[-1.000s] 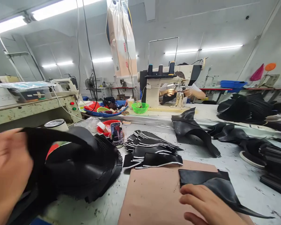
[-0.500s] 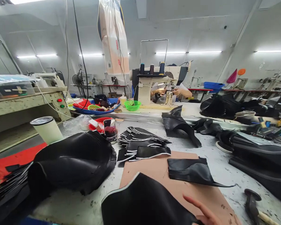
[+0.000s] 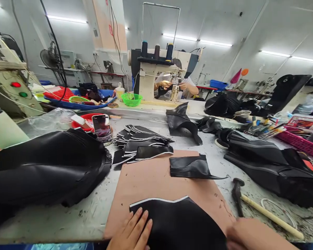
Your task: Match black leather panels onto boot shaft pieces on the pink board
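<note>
A black leather piece (image 3: 182, 222) with a white edge along its top lies on a tan board (image 3: 141, 177) at the front of the table. My left hand (image 3: 135, 229) rests flat on the piece's left part, fingers stretched out and slightly spread. By its right edge is my right hand (image 3: 245, 231), smeared by motion, so its fingers cannot be made out. Further up the board sits a smaller black leather piece (image 3: 189, 166) with a thin pointed tail. Just beyond my right hand lies a hammer (image 3: 268, 211) with a dark head and pale wooden handle.
Stacked white-edged leather pieces (image 3: 143, 142) lie behind the board. Large black leather pieces (image 3: 49, 166) fill the left, more (image 3: 271, 163) the right. A phone (image 3: 102, 126) leans by a red basket (image 3: 80, 119). Across the table a person's hands (image 3: 167, 84) work at a sewing machine (image 3: 148, 78).
The white-edged leather piece has turned and now lies lower on the board. My left hand has come onto it. My right hand has shifted rightward, and the view has swung right and down.
</note>
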The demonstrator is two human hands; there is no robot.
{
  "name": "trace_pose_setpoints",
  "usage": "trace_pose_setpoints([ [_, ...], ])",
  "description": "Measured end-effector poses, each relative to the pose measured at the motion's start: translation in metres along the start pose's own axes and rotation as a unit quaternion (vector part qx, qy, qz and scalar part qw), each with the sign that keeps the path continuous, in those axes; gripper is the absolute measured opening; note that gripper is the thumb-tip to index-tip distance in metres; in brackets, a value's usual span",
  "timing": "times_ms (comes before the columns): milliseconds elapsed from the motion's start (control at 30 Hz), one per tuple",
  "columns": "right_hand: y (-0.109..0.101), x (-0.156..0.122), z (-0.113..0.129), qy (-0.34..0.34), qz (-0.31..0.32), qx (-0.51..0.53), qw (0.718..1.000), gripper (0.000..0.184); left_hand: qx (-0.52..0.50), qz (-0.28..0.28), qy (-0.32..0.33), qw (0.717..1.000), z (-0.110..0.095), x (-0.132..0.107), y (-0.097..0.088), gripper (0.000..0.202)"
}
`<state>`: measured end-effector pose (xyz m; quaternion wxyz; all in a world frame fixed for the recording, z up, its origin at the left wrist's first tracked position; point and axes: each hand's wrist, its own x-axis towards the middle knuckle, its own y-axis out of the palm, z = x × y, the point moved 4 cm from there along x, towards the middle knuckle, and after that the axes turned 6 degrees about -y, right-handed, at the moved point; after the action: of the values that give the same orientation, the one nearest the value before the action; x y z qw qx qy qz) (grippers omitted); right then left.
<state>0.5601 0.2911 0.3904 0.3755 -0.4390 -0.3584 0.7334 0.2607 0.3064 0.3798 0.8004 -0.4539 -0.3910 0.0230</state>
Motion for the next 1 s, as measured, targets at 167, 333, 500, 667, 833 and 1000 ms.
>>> trace_pose_setpoints([
  [167, -0.032, 0.091, 0.106, -0.229, -0.084, 0.061, 0.968, 0.016, -0.123, -0.006, -0.105, 0.987, 0.007, -0.001, 0.004, 0.027],
  [333, -0.007, 0.147, 0.161, -0.265, -0.056, 0.136, 0.953, 0.016, -0.181, 0.037, -0.271, 0.945, 0.023, -0.014, 0.01, 0.019],
  [500, 0.001, 0.151, 0.152, -0.22, -0.041, 0.185, 0.957, 0.011, -0.237, 0.113, -0.425, 0.866, 0.046, -0.016, 0.021, 0.033],
  [667, -0.009, 0.138, 0.142, -0.203, -0.125, 0.21, 0.948, 0.011, -0.395, 0.183, -0.468, 0.769, 0.053, 0.006, 0.031, 0.013],
  [833, -0.011, 0.137, 0.146, -0.242, -0.202, 0.144, 0.938, 0.014, -0.442, 0.196, -0.505, 0.715, 0.054, 0.015, 0.039, 0.021],
  [1000, -0.012, 0.144, 0.15, -0.246, -0.209, 0.072, 0.944, 0.011, -0.44, 0.188, -0.517, 0.71, 0.051, 0.015, 0.039, 0.025],
])
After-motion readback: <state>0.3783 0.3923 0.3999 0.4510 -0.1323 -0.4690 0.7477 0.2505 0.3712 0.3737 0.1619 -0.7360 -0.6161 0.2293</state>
